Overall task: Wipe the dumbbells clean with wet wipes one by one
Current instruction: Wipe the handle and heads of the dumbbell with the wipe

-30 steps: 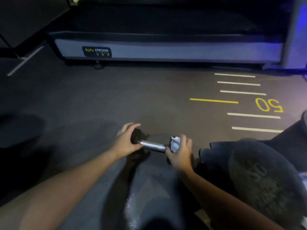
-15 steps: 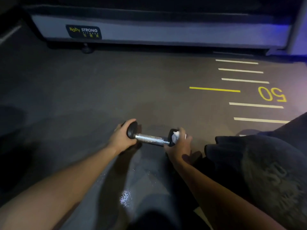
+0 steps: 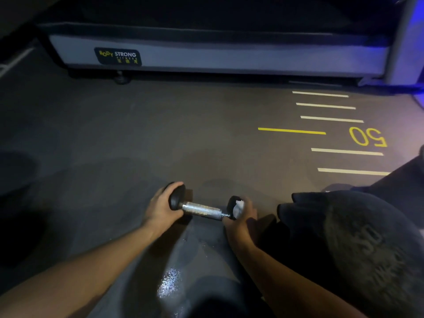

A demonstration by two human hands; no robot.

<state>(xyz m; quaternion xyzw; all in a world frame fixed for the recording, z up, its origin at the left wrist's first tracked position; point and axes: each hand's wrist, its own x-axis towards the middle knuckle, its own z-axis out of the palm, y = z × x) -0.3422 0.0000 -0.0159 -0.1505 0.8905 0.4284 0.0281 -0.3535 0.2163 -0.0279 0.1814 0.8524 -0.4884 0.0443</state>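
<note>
1. The dumbbell (image 3: 203,208) sits low and centre in the frame, rigid and probably heavy for its size.
2. The left hand (image 3: 160,208) cups its left head.
3. The right hand (image 3: 241,220) presses a soft wet wipe (image 3: 238,206) around the right head; the knurled bar looks the surest grip.

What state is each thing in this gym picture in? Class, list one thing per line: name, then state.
dumbbell: roughly level, gripped by its two black ends, metal bar bare.
wet wipe: crumpled, pressed against the dumbbell's right end.
left hand: fingers curled round the left end.
right hand: grips the wipe against the right end.
large dark weight: lies on the floor at the right, untouched.
floor: has a shiny patch near the camera.
</note>
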